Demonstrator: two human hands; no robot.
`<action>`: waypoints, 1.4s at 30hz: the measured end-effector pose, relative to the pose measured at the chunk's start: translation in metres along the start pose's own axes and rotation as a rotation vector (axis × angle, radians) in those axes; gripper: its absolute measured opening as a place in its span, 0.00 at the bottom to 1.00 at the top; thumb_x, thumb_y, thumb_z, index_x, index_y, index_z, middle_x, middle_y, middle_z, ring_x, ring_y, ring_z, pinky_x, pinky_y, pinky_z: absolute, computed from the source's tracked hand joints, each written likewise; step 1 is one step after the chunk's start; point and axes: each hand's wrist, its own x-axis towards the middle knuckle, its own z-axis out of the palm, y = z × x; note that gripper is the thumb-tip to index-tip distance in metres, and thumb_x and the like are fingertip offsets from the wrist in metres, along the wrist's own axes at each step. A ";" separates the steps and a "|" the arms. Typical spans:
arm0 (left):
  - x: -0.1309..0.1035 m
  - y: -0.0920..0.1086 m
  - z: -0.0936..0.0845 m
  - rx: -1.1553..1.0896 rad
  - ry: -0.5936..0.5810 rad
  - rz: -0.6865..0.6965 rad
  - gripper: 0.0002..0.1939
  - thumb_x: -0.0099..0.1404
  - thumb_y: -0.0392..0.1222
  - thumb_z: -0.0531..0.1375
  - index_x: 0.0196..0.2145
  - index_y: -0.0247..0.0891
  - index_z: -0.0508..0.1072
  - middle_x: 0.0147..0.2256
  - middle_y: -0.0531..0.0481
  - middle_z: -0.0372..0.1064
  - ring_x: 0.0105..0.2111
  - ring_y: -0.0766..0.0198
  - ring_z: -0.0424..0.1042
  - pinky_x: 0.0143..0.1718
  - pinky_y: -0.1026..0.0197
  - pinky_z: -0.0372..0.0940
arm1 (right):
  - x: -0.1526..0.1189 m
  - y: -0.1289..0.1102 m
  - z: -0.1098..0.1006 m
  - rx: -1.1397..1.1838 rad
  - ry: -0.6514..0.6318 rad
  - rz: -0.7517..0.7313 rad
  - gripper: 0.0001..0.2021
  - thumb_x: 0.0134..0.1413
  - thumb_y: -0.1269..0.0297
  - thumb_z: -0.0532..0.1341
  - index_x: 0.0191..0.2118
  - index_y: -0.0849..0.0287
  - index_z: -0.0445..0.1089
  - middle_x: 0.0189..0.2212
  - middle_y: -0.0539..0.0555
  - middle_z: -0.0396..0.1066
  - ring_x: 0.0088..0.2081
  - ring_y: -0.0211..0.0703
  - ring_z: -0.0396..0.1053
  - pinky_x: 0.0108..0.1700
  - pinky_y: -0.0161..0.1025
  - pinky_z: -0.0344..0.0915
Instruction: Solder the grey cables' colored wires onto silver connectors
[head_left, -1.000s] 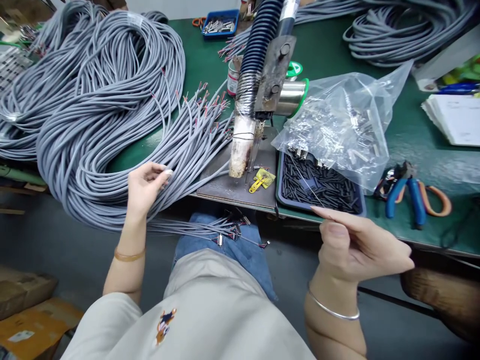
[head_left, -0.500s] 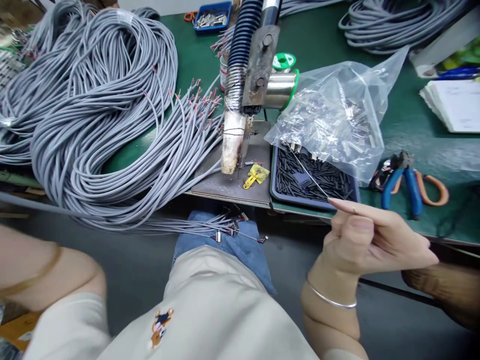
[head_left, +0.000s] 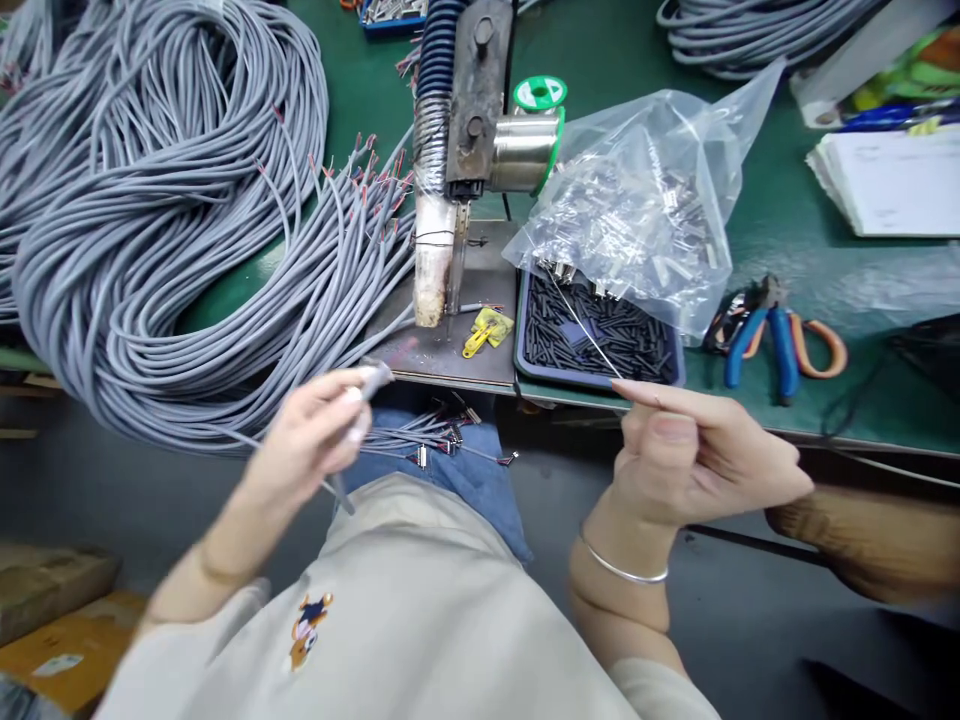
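**Left hand grips a blurred grey cable; right hand pinches a fine silvery wire**

The grey cable (head_left: 343, 497) is round, smooth-jacketed and smeared by motion; a short length hangs below the fingers, and its upper end, just past the fingertips, is too blurred to read, with only a faint pinkish smudge near it. The thin wire (head_left: 589, 335) is bright, fine and nearly straight.

The cable sits within the left hand (head_left: 319, 430), whose thumb and fingers are closed around it, in front of the near edge of the bench (head_left: 592, 50). The wire runs up and leftward from the right hand (head_left: 690, 450), its thumb and bent fingers pressed together and the index finger lying along it; it crosses above the tray (head_left: 555, 373) of black sleeves, just beyond that hand. Connector-ended cables (head_left: 450, 440) lie on the lap between the hands. The large grey cable bundle (head_left: 172, 200) spreads beyond and left of the left hand; blue-handled pliers (head_left: 784, 345) rest beyond and right of the right hand.

Half a second ago the left hand was out of view, only its forearm showing; now it is back with the cable. The right hand keeps the same pinch.
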 end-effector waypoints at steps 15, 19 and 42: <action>0.034 -0.095 0.037 -0.076 -0.211 -0.015 0.16 0.64 0.46 0.69 0.45 0.36 0.75 0.33 0.49 0.78 0.24 0.71 0.72 0.27 0.67 0.69 | -0.022 -0.005 0.038 0.056 -0.592 0.425 0.05 0.59 0.65 0.66 0.34 0.58 0.80 0.26 0.47 0.74 0.18 0.27 0.50 0.21 0.33 0.48; 0.035 -0.095 0.042 -0.057 -0.199 0.005 0.15 0.62 0.47 0.70 0.43 0.36 0.79 0.31 0.48 0.77 0.25 0.70 0.72 0.24 0.68 0.66 | -0.027 0.001 0.042 0.186 -0.673 0.575 0.07 0.57 0.63 0.66 0.31 0.59 0.78 0.25 0.48 0.72 0.18 0.26 0.47 0.19 0.32 0.43; 0.047 -0.082 0.043 -0.206 -0.264 -0.146 0.17 0.61 0.52 0.70 0.35 0.33 0.77 0.25 0.50 0.76 0.16 0.75 0.61 0.17 0.68 0.54 | -0.037 -0.006 0.045 0.034 -0.360 0.463 0.07 0.60 0.61 0.66 0.32 0.56 0.77 0.27 0.50 0.75 0.27 0.36 0.69 0.25 0.34 0.60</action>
